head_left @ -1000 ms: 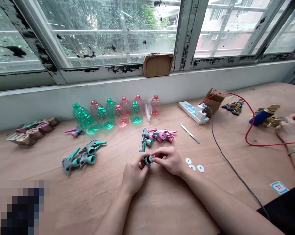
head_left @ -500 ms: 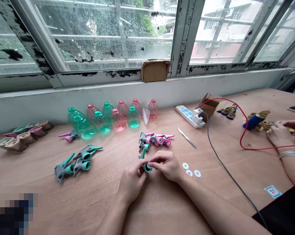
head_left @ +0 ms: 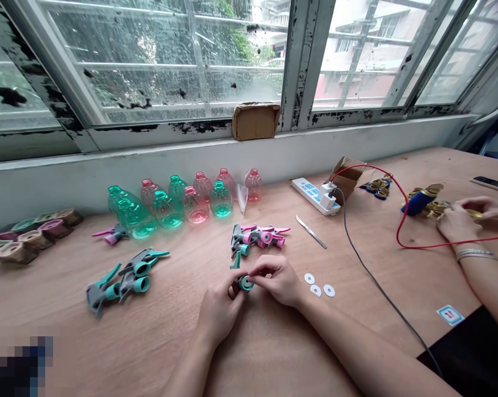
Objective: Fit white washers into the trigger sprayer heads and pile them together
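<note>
Both of my hands meet over the plywood table, holding a small teal plastic collar (head_left: 245, 283) with a dark piece behind it. My left hand (head_left: 218, 309) grips it from below, and the fingertips of my right hand (head_left: 276, 280) pinch its near face. Just beyond them lies a heap of grey, pink and teal spray triggers (head_left: 257, 237). Three white round washers (head_left: 316, 285) rest to the right of my right hand. What the collar's inner side looks like is hidden by my fingers.
Teal and pink plastic bottles (head_left: 170, 209) stand along the wall, with teal spray triggers (head_left: 120, 284) and stacked boxes (head_left: 29, 242) to the left. A co-worker's hands (head_left: 459, 218) handle brass parts at the right, near a power strip (head_left: 315, 196) and a red cable.
The view has tilted and shifted, so the table items sit further left and lower. My hands still hold the teal collar, now turned slightly. The co-worker's hands stay among the brass parts.
</note>
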### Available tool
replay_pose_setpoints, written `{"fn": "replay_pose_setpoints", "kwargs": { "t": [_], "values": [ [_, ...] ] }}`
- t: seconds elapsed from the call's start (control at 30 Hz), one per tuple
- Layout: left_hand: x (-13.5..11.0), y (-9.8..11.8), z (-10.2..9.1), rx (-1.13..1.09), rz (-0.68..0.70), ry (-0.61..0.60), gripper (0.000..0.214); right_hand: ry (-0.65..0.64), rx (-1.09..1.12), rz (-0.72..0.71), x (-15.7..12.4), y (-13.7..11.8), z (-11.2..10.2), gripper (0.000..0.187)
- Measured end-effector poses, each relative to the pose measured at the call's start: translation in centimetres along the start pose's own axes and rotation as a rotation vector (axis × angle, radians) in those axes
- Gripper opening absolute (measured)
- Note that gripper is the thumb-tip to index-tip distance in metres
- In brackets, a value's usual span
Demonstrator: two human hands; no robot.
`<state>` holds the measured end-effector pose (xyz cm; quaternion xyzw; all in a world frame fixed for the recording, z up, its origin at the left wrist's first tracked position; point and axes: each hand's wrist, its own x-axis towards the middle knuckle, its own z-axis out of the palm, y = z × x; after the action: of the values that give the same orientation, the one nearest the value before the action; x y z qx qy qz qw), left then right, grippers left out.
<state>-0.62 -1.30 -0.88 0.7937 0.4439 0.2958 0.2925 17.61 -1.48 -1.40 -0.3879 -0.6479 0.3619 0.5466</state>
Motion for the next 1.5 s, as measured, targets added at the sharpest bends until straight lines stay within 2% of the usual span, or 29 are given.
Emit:
{"fn": "replay_pose_setpoints", "kwargs": {
  "t": [0.13, 0.3, 0.43, 0.53, 0.63, 0.77, 0.97, 1.07, 1.27, 1.5],
  "values": [
    [0.05, 0.13, -0.03, 0.006, 0.005, -0.011, 0.038, 0.025, -0.095, -0.085, 0.05, -0.34, 0.22, 0.005],
    [-0.05, 0.17, -0.05, 0.023, 0.004, -0.011, 0.035, -0.006, -0.194, -0.105, -0.15, -0.12, 0.27, 0.003],
    [-0.18, 0.16, -0.08, 0.054, 0.018, 0.008, 0.032, -0.019, -0.149, 0.037, -0.29, 0.39, 0.37, 0.009],
    [-0.2, 0.21, -0.11, 0.068, 0.047, 0.022, 0.031, -0.099, -0.033, 0.183, -0.26, 0.5, 0.44, 0.015],
    [-0.12, 0.25, -0.15, 0.056, 0.064, 0.022, 0.026, -0.165, 0.0, 0.232, -0.17, 0.26, 0.49, 0.014],
    [-0.01, 0.12, -0.15, 0.028, 0.067, 0.03, 0.026, -0.147, 0.034, 0.264, 0.01, -0.01, 0.61, 0.014],
    [0.04, -0.11, -0.06, -0.026, 0.047, 0.009, 0.023, -0.185, 0.291, 0.469, 0.23, 0.26, 0.66, 0.016],
    [0.16, 0.01, -0.03, -0.056, 0.024, 0.0, 0.022, -0.18, 0.273, 0.424, 0.19, 0.08, 0.5, 0.018],
    [0.34, 0.3, -0.07, -0.151, -0.026, -0.016, 0.021, -0.149, 0.07, 0.258, -0.07, -0.45, 0.23, 0.02],
    [0.33, 0.49, -0.16, -0.14, -0.018, -0.014, 0.018, -0.157, 0.066, 0.251, -0.19, -0.13, 0.4, 0.02]
  ]
}}
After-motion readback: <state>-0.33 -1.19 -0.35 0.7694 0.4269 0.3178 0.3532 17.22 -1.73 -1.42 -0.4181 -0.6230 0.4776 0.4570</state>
